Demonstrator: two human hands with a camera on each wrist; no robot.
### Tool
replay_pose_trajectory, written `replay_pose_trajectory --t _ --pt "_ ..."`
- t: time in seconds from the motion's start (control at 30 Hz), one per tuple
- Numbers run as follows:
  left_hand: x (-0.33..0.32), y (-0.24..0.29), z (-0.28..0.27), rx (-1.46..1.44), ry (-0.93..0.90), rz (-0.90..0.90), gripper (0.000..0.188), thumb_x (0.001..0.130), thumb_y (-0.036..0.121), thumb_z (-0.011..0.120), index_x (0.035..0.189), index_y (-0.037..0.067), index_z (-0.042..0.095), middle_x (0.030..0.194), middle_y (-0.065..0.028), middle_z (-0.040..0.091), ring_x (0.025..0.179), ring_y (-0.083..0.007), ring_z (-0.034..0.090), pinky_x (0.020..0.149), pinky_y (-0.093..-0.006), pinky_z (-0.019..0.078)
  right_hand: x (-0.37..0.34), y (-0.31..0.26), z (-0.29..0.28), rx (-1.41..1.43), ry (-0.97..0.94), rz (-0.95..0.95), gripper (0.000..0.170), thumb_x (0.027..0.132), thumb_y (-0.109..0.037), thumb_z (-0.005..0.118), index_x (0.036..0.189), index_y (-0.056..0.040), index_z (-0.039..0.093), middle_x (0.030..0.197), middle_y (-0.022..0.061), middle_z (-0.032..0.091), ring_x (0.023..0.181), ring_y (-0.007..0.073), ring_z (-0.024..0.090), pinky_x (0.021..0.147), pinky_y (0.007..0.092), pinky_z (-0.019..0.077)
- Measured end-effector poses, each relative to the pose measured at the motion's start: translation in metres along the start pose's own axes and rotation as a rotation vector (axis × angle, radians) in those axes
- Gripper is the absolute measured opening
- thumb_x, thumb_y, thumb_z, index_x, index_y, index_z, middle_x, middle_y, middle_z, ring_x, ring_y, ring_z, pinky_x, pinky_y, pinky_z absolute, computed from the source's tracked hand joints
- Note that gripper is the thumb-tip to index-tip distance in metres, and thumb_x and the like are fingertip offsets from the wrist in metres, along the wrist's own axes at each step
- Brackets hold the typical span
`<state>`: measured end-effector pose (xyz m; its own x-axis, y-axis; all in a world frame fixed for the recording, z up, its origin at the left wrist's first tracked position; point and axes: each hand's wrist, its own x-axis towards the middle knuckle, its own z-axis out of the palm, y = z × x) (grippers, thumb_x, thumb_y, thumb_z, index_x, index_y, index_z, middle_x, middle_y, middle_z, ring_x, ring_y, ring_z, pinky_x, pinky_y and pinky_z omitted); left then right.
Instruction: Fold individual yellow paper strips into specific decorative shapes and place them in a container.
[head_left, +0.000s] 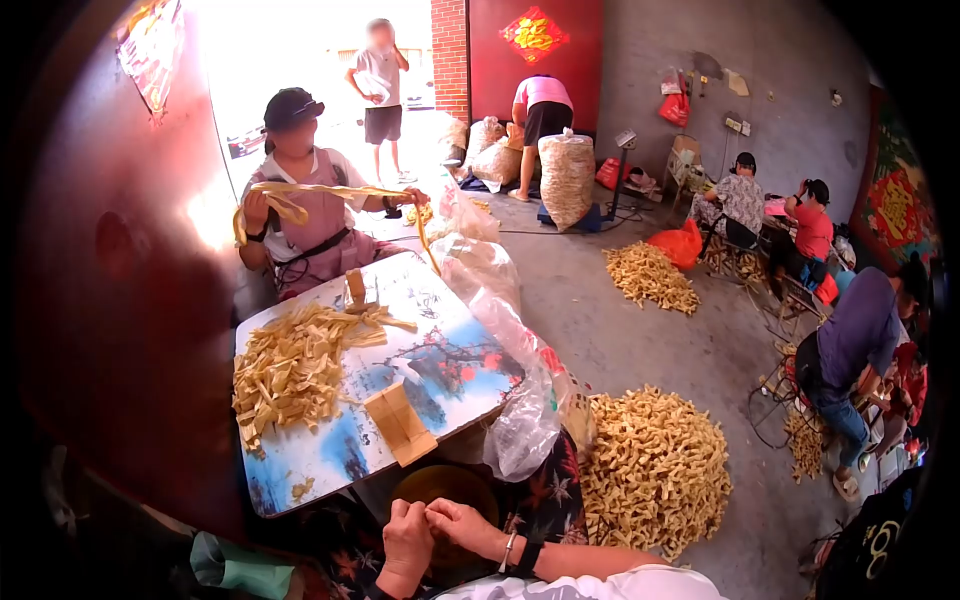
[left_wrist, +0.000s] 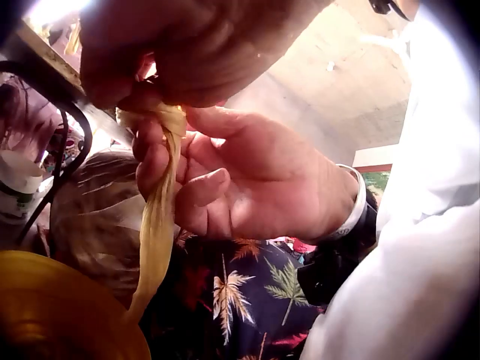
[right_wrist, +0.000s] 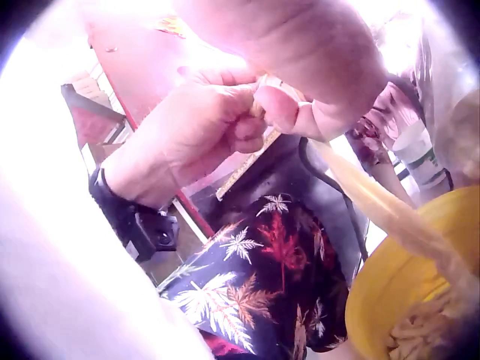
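A soft, pale yellow strip [left_wrist: 157, 232] hangs from my fingers, with a loop or knot at its upper end. My left hand [head_left: 407, 545] pinches the strip near this knot. Right beside it, the fingers of my right hand [head_left: 468, 528] curl round the same piece, and a bracelet circles that wrist. The lower end of the strip reaches down to a yellow basin [right_wrist: 367, 300], which holds several small yellowish pieces [right_wrist: 420, 330]. Both hands are close together above my lap, in front of the table [head_left: 350, 455]. Part of the knot is hidden behind my fingers.
On the table lie a heap of yellow strips [head_left: 290, 370] and a wooden block [head_left: 400, 422]. Across it, a seated person [head_left: 320, 200] stretches a long strip. Plastic bags [head_left: 520, 430] hang at its right edge. A big pile of knotted pieces [head_left: 655, 470] covers floor to my right.
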<state>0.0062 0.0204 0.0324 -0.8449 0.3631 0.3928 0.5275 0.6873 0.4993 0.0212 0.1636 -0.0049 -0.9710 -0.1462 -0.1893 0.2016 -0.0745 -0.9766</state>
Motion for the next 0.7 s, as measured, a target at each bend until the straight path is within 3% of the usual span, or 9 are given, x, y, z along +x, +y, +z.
replay_pose_trajectory --t 0.07,0.17,0.27,0.37,0.47,0.6,0.7 --pt "0.001 0.000 -0.001 -0.177 0.020 -0.026 0.020 0.079 -0.004 0.061 0.098 0.002 0.065 0.088 -0.0176 0.056 0.076 -0.0360 0.062 0.067 -0.0403 0.0528 -0.003 -0.001 -0.001 -0.113 0.006 -0.099 0.022 0.102 -0.028 0.051 0.107 -0.0087 0.061 0.086 -0.0035 0.060 0.075 0.0044 0.054 0.063 0.0199 0.0457" --pt "0.000 0.006 -0.008 -0.328 -0.049 -0.062 0.020 0.082 -0.007 0.057 0.099 0.001 0.065 0.090 -0.0190 0.057 0.081 -0.0362 0.062 0.070 -0.0399 0.0522 0.004 0.012 -0.007 0.089 -0.029 0.098 0.025 0.103 -0.029 0.051 0.113 -0.0083 0.061 0.095 -0.0033 0.061 0.082 0.0053 0.056 0.066 0.0198 0.0466" --pt "-0.001 -0.002 -0.009 -0.417 -0.013 -0.046 0.020 0.082 -0.008 0.056 0.098 0.000 0.064 0.092 -0.0181 0.057 0.083 -0.0339 0.062 0.071 -0.0378 0.0522 -0.001 0.002 -0.009 0.655 -0.284 0.242 0.027 0.103 -0.027 0.050 0.115 -0.0058 0.061 0.104 -0.0012 0.061 0.093 0.0075 0.060 0.076 0.0221 0.0517" --pt "-0.002 -0.001 0.002 -0.350 0.135 -0.105 0.014 0.085 -0.007 0.058 0.096 -0.001 0.063 0.088 -0.0155 0.058 0.075 -0.0292 0.063 0.067 -0.0352 0.0519 0.004 0.000 -0.012 0.605 -0.270 0.227 0.027 0.104 -0.027 0.048 0.114 -0.0057 0.060 0.106 0.0008 0.060 0.098 0.0083 0.058 0.072 0.0232 0.0554" --pt "-0.003 0.004 -0.007 -0.522 0.095 -0.352 0.006 0.087 -0.001 0.062 0.093 0.000 0.062 0.082 -0.0138 0.060 0.065 -0.0238 0.062 0.061 -0.0326 0.0508 0.011 0.000 -0.010 0.147 -0.048 0.070 0.028 0.104 -0.028 0.047 0.114 -0.0048 0.059 0.105 0.0034 0.061 0.097 0.0099 0.059 0.067 0.0243 0.0577" --pt "-0.010 -0.005 0.009 -0.565 0.106 -0.233 0.006 0.092 0.006 0.064 0.094 0.001 0.062 0.072 -0.0037 0.063 0.060 -0.0102 0.058 0.056 -0.0245 0.0488 0.001 -0.013 -0.003 -0.029 -0.056 -0.026 0.028 0.104 -0.028 0.046 0.107 -0.0027 0.056 0.096 0.0057 0.063 0.080 0.0132 0.066 0.063 0.0271 0.0595" --pt "-0.003 -0.006 -0.003 -0.511 0.157 -0.221 0.003 0.088 0.002 0.066 0.088 0.000 0.064 0.075 -0.0054 0.063 0.066 -0.0109 0.060 0.060 -0.0245 0.0486 -0.008 -0.032 0.001 -0.080 -0.050 -0.056 0.020 0.102 -0.023 0.052 0.104 -0.0030 0.055 0.085 0.0054 0.066 0.071 0.0119 0.067 0.058 0.0246 0.0576"
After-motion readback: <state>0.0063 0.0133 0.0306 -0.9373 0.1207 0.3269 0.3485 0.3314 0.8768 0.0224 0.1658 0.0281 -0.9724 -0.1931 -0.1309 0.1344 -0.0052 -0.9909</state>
